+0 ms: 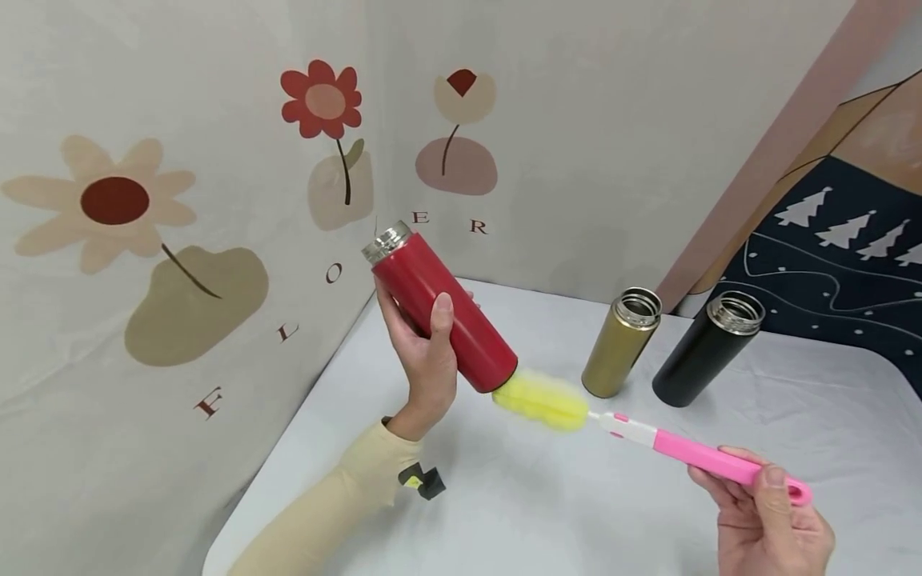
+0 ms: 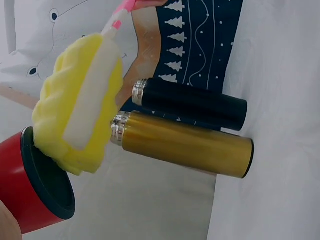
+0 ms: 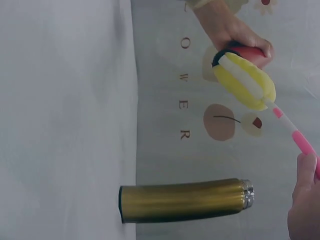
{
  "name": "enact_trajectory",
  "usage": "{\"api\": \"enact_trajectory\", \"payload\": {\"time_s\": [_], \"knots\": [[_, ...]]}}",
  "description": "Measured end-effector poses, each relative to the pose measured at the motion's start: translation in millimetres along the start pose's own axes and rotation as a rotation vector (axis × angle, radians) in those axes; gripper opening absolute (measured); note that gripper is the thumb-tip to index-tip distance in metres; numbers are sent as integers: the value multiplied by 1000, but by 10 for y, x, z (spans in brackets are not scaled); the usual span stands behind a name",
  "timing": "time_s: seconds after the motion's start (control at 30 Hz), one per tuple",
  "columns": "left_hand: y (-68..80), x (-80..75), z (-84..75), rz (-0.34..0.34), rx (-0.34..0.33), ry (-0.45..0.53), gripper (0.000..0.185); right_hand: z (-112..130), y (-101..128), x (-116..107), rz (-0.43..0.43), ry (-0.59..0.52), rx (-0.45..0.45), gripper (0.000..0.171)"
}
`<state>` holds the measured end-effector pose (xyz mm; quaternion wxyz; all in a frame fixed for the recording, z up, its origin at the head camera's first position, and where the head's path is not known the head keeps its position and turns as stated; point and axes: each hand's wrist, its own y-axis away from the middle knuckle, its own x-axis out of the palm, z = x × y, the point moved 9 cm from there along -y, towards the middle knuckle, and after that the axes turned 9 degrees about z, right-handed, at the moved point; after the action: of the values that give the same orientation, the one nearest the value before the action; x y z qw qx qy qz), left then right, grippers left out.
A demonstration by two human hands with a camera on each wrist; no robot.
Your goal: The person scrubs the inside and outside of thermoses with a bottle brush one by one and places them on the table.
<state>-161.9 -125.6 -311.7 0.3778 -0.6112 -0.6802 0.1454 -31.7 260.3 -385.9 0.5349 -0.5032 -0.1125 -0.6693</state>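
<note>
My left hand [image 1: 430, 360] grips a red bottle [image 1: 450, 308] around its middle, holding it tilted above the table with its bare metal neck up and to the left. In my right hand [image 1: 774, 512] is a bottle brush [image 1: 709, 460], pinched by its pink handle between thumb and fingers. The brush's yellow sponge head [image 1: 543, 400] lies right at the red bottle's base, on the outside. The left wrist view shows that sponge [image 2: 80, 105] up against the dark bottom [image 2: 47, 175] of the bottle.
A gold bottle [image 1: 621, 344] and a black bottle [image 1: 706, 352] stand uncapped on the white table [image 1: 533, 496], beyond the brush. Walls of flower-printed cloth [image 1: 547, 144] rise behind and to the left. Dark tree-patterned fabric [image 1: 850, 256] hangs at the right.
</note>
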Motion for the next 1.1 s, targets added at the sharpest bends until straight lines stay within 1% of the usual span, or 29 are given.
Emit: {"api": "enact_trajectory", "payload": {"time_s": [0.07, 0.17, 0.2, 0.23, 0.27, 0.37, 0.43, 0.47, 0.5, 0.53, 0.63, 0.7, 0.73, 0.8, 0.87, 0.93, 0.97, 1.0, 1.07, 1.1], "knots": [[30, 5, 2, 5, -15, -4, 89, 33, -20, -40, -43, 24, 3, 30], [79, 0, 0, 12, -33, -2, 88, 8, -23, -79, -97, 99, 44, 34], [91, 0, 0, 15, -36, -1, 88, -7, -16, -90, -121, 163, 68, 36], [100, 4, -4, 17, -37, 0, 88, -26, -12, -91, -125, 223, 92, 38], [105, 7, -6, 19, -35, -1, 87, -58, -16, -77, -107, 248, 105, 38], [104, 29, -31, 22, -12, 10, 85, -161, 6, -34, -109, 414, 189, 40], [100, 50, -34, 32, 8, 13, 85, -236, 30, 5, -92, 470, 230, 39], [99, 60, -25, 39, 16, 19, 86, -267, 52, 16, -98, 492, 250, 38], [96, 71, -9, 48, 22, 25, 86, -288, 82, 9, -118, 542, 287, 39], [91, 85, 21, 60, 21, 28, 86, -303, 114, -3, -127, 558, 308, 38], [72, 136, 148, 117, -3, 16, 83, -301, 194, -88, -163, 553, 329, 33], [58, 191, 264, 172, -45, 4, 78, -247, 225, -177, -181, 529, 310, 31], [59, 227, 331, 205, -74, -5, 76, -203, 233, -232, -187, 502, 292, 30], [75, 311, 473, 277, -132, -16, 73, -105, 238, -357, -171, 418, 259, 30], [104, 398, 613, 353, -185, -25, 74, -16, 241, -497, -143, 330, 258, 30], [139, 472, 738, 411, -224, -34, 76, 40, 262, -667, -140, 249, 316, 29], [151, 503, 795, 430, -238, -32, 76, 63, 279, -752, -145, 238, 358, 29], [161, 528, 846, 445, -251, -35, 77, 80, 301, -839, -162, 244, 412, 29], [179, 557, 937, 464, -278, -46, 78, 110, 362, -1000, -210, 290, 523, 29], [187, 566, 976, 468, -294, -52, 78, 119, 398, -1077, -252, 318, 579, 29]]}}
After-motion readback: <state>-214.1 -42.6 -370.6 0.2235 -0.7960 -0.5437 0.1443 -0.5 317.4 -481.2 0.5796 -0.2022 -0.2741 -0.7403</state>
